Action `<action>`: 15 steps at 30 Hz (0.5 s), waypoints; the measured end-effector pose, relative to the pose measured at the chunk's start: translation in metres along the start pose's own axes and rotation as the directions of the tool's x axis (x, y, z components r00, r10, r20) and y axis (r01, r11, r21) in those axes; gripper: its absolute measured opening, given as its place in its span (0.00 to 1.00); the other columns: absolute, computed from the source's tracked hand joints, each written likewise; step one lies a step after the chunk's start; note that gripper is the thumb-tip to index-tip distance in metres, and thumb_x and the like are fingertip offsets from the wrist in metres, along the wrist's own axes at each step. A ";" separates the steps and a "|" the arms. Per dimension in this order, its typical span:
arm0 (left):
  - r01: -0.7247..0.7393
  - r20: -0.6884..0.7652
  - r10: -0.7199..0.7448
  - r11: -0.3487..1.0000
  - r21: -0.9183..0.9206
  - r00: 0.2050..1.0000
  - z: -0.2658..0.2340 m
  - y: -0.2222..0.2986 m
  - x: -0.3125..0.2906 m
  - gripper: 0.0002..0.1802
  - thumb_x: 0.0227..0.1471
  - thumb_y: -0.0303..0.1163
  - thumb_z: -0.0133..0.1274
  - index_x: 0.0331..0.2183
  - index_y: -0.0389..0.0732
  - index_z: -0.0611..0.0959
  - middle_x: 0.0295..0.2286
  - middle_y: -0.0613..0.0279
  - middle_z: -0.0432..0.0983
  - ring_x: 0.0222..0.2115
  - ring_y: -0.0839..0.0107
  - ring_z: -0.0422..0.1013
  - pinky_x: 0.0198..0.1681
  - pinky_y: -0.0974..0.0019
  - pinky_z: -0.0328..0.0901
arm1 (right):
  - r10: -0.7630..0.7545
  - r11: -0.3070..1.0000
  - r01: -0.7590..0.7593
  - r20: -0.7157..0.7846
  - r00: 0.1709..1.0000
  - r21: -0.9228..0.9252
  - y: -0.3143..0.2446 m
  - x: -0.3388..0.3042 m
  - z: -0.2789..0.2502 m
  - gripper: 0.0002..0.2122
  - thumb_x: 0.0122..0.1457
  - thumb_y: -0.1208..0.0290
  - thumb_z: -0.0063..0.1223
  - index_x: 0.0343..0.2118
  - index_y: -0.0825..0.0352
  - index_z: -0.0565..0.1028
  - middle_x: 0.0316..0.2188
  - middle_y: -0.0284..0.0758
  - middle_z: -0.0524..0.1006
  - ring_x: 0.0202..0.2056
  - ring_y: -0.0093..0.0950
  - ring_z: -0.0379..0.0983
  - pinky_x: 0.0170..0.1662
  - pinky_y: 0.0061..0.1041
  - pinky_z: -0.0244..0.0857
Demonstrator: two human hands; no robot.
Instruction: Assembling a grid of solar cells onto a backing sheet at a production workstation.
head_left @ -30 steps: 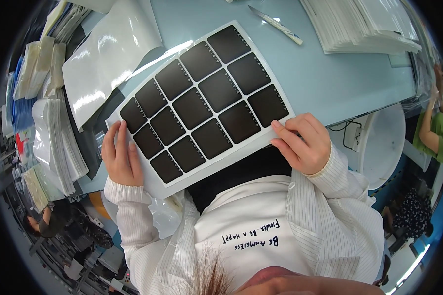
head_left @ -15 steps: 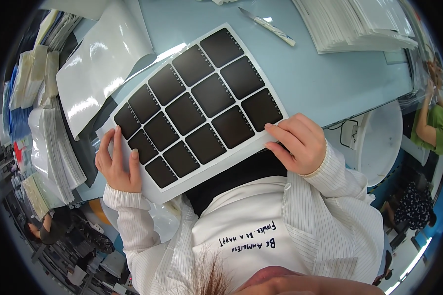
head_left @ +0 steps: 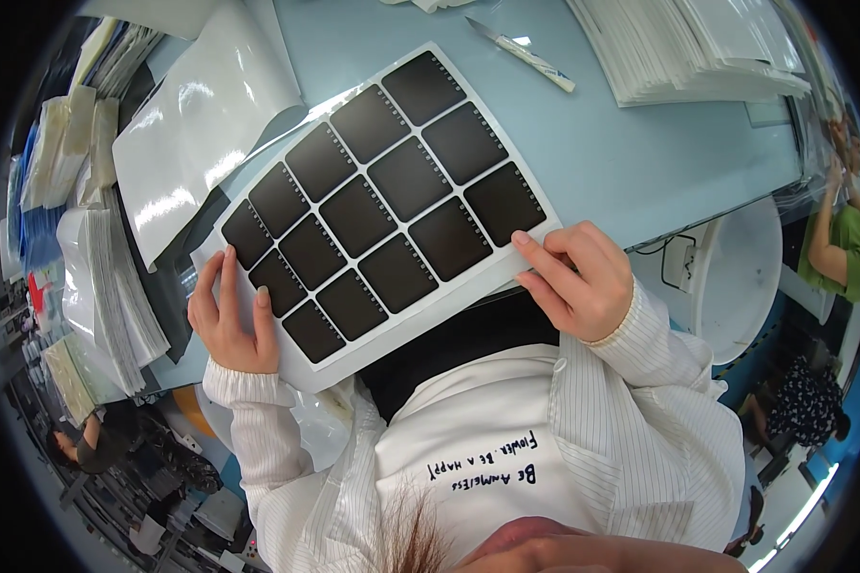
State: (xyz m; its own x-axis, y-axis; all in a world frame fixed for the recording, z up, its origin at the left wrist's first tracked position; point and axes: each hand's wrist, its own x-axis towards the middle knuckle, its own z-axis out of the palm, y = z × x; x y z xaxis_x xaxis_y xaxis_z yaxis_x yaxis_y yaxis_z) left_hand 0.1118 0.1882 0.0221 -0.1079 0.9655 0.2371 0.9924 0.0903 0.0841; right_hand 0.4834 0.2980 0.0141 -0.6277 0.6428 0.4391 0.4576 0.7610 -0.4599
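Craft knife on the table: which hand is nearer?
Right. In view, the right hand, at the right end of the black-squared sheet, is below and slightly right of the craft knife; the left hand lies far to its lower left.

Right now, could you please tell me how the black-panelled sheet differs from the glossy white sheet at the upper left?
The black-panelled sheet carries a grid of dark, rounded panels, while the glossy white sheet looks plain. The glossy white sheet shows bright reflections; the black-panelled sheet looks duller. The left hand and right hand touch the black-panelled sheet, while the glossy white sheet lies apart from both. Both are thin.
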 end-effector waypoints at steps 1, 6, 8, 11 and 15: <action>-0.001 -0.001 0.001 1.000 0.000 1.000 0.000 0.000 0.000 0.28 0.55 0.40 0.50 0.56 0.41 0.75 0.53 0.53 0.70 0.52 0.55 0.66 0.59 0.54 0.53 | 0.006 1.000 -0.006 0.008 1.000 -0.015 -0.001 0.000 0.000 0.19 0.42 0.78 0.66 0.42 0.72 0.80 0.26 0.34 0.71 0.23 0.28 0.65 0.23 0.23 0.59; 0.020 0.009 -0.019 0.997 -0.073 1.000 0.004 -0.001 -0.001 0.27 0.56 0.40 0.49 0.56 0.41 0.76 0.53 0.53 0.69 0.52 0.54 0.67 0.57 0.53 0.58 | 0.018 0.998 -0.016 0.022 1.000 -0.066 -0.003 0.000 -0.002 0.19 0.42 0.78 0.65 0.42 0.71 0.81 0.28 0.34 0.71 0.24 0.29 0.66 0.25 0.24 0.61; 0.009 0.014 -0.008 0.997 -0.072 1.000 0.002 0.000 0.001 0.27 0.56 0.39 0.49 0.56 0.40 0.75 0.53 0.52 0.69 0.52 0.53 0.66 0.57 0.53 0.58 | 0.015 0.996 -0.014 0.013 1.000 -0.089 -0.003 0.002 -0.003 0.19 0.42 0.77 0.65 0.42 0.71 0.81 0.29 0.34 0.72 0.26 0.30 0.67 0.26 0.25 0.62; -0.017 0.015 0.018 0.996 -0.082 1.000 -0.002 -0.003 0.004 0.27 0.57 0.39 0.49 0.56 0.39 0.75 0.53 0.51 0.69 0.52 0.53 0.66 0.57 0.53 0.59 | -0.061 0.992 0.059 -0.011 0.998 -0.111 -0.002 0.003 -0.004 0.20 0.41 0.77 0.67 0.41 0.72 0.80 0.32 0.35 0.73 0.30 0.32 0.68 0.30 0.27 0.64; -0.045 0.033 0.050 0.992 -0.121 0.998 -0.002 -0.008 0.004 0.28 0.56 0.38 0.49 0.56 0.38 0.74 0.54 0.49 0.68 0.52 0.51 0.66 0.57 0.53 0.59 | -0.080 0.996 0.079 -0.037 0.996 -0.031 -0.005 -0.013 0.002 0.21 0.39 0.77 0.68 0.41 0.72 0.80 0.34 0.36 0.73 0.32 0.33 0.69 0.33 0.30 0.65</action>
State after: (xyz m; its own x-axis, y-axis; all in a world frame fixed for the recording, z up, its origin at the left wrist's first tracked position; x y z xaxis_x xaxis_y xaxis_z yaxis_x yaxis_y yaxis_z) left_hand 0.1032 0.1906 0.0245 -0.0567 0.9762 0.2094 0.9817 0.0163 0.1897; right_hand 0.4877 0.2856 0.0089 -0.6389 0.5823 0.5026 0.4260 0.8119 -0.3992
